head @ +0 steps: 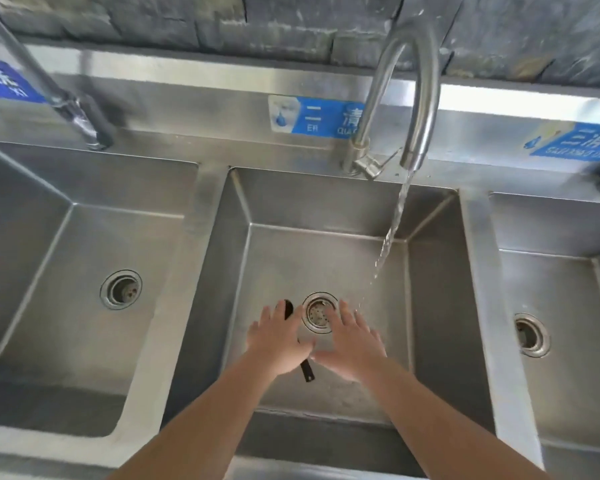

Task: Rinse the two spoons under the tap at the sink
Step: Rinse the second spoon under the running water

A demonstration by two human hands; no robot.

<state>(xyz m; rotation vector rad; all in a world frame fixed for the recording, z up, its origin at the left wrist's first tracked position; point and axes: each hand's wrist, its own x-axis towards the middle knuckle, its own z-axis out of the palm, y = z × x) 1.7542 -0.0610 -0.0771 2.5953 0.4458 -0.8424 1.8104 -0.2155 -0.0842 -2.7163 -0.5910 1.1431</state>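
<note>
Three steel basins (433, 216) sit side by side with three drains (318, 312), three taps (400, 109) of which one runs, three blue labels (314, 116), one black spoon (305, 370) visible, and two hands (278, 341).

The blue label (314, 116) on the sink's back ledge (222, 98) reads "二 ER"; the right label (579, 142) reads "三".

In the middle basin (433, 271), between two other basins, the left hand (278, 341) lies over a spoon (305, 370) left of the drain (320, 312), the right hand (355, 344) right of it, the tap (400, 98) behind.
</note>
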